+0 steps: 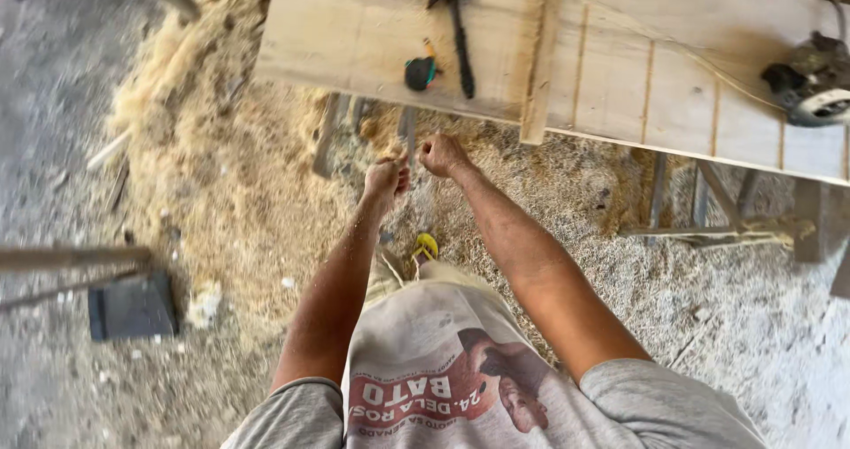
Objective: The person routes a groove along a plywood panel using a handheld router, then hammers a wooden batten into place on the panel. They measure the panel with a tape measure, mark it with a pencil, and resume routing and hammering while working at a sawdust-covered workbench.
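Below the edge of a wooden bench (372, 33), both hands meet over sawdust. Left hand (386, 180) and right hand (442, 154) have fingers curled shut; any contents cannot be made out. A hammer (459, 33) lies above.

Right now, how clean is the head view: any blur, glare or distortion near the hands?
Head view: left edge smeared by motion blur, floor and sticks there soft; left hand and right hand fairly sharp; hammer and tape measure on the plank clear; even daylight, no glare, soft shadows; wide-angle bending at the frame edges.
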The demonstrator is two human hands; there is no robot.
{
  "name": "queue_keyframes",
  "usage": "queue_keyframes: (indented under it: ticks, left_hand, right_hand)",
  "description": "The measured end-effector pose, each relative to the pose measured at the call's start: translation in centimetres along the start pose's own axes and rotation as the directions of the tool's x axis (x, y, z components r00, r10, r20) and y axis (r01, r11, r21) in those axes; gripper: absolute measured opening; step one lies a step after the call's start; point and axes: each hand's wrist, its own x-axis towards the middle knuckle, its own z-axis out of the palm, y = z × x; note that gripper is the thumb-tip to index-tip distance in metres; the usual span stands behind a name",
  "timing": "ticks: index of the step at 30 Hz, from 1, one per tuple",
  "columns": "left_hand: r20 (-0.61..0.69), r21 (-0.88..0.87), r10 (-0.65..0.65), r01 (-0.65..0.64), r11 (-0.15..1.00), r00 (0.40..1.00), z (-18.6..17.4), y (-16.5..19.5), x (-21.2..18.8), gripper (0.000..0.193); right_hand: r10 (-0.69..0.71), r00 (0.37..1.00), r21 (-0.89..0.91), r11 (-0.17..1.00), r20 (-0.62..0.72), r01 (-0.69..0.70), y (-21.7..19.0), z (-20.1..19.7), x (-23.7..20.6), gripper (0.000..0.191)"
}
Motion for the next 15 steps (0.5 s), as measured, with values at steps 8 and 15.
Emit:
queue_keyframes:
  ticks: [8,15]
  left_hand:
    - [0.179,0.222,-0.101,0.06,0.973,0.979,4.8,2.5,6.6,0.024]
    - [0.253,0.35,-0.097,0.003,0.937,0.963,7.1,9.2,10.5,0.025]
  right_hand:
    - [0.125,0.97,0.247,0.966,-0.208,-0.072,4.2,-3.4,1.4,0.011]
    - [0.255,0.917,0.205,0.959,-0.308,-0.198,3.8,-6.7,4.6,0.011]
